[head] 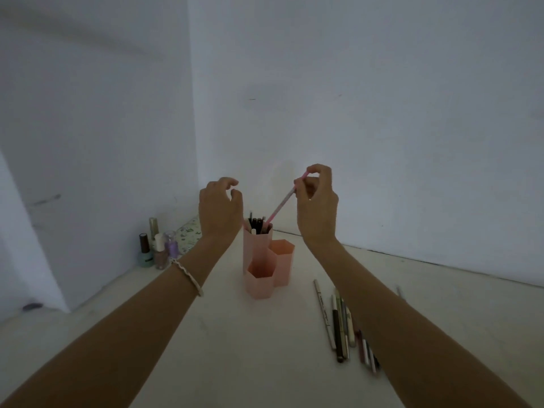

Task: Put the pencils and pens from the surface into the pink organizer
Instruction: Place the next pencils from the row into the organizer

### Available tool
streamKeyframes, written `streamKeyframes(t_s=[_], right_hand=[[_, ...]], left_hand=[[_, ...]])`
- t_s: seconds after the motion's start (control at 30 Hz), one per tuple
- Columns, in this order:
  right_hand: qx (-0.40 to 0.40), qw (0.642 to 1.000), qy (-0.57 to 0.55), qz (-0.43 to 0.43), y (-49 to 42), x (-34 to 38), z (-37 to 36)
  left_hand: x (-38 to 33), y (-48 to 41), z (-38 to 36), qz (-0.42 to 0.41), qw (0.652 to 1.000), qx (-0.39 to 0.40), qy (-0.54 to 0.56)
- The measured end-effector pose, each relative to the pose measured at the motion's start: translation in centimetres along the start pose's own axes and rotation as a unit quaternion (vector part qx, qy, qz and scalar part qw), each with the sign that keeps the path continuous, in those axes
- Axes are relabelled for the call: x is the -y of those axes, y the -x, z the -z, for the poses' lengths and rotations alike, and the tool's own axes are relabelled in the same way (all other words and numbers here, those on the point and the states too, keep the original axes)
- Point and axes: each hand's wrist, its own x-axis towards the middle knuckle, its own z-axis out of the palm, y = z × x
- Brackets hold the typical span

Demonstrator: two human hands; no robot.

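Head view:
Organizer: pink organizer, 3 hex cups, mid-surface; tallest rear cup has dark pens.
R hand: right hand above-right of organizer, fingertips pinching pink pen, lower tip in tallest cup.
L hand: left hand above-left of organizer, fingers curled apart, holding nothing.
Remaining: loose pens on surface, right-near of organizer.
Bottles: nail polish bottles left of organizer by wall.

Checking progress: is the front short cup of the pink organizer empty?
Looks empty: front cup shows only bare pink inside; its bottom is hidden.

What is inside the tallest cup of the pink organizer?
Several dark pens stand in the organizer, and a pink pen's tip enters. Their lower parts are hidden by the wall.
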Motion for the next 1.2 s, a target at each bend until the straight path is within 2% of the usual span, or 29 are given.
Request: streamKeyframes(t_s=[0.17,0.23,0.3,0.4,0.5,0.57,0.67,0.83,0.9,1.03,1.1,1.2], right_hand=[[0.140,0.982,0.125,0.018,1.9,-2.0,-1.4],[0.141,0.977,0.157,0.009,2.3,-2.6,-0.8],[0.098,0.982,0.159,-0.002,1.9,-2.7,0.7],[0.068,0.978,0.192,-0.034,0.7,-3.1,4.0],[0.098,0.957,0.259,-0.082,-0.1,-3.9,7.0],[0.142,0.935,0.300,-0.127,-0.1,-4.6,8.5],[0.206,0.902,0.338,-0.173,0.2,-5.3,10.4],[0.263,0.862,0.372,-0.222,1.1,-6.5,11.7],[0.307,0.828,0.400,-0.245,1.6,-7.0,11.3],[0.377,0.755,0.469,-0.259,3.7,-7.7,9.8],[0.385,0.741,0.491,-0.249,4.8,-8.2,9.2],[0.371,0.740,0.517,-0.219,6.1,-8.8,8.6]], left_hand=[[-2.0,0.7,0.1,-0.035,0.999,0.015,0.039],[-3.0,1.5,-0.4,-0.045,0.997,0.027,0.048],[-4.3,2.8,-1.4,-0.061,0.995,0.057,0.057],[-6.0,6.1,-4.2,-0.063,0.980,0.187,-0.006],[-6.6,10.2,-7.0,-0.054,0.921,0.360,-0.140],[-6.0,12.5,-8.2,-0.053,0.890,0.410,-0.192],[-5.5,14.4,-9.8,0.004,0.873,0.448,-0.195],[-5.0,13.1,-9.8,-0.017,0.876,0.444,-0.186],[-5.8,11.4,-9.1,-0.043,0.906,0.389,-0.160],[-7.9,8.8,-7.9,-0.085,0.951,0.298,-0.019],[-8.1,8.1,-7.2,-0.103,0.961,0.255,0.023],[-7.8,7.8,-6.4,-0.115,0.963,0.236,0.056]])
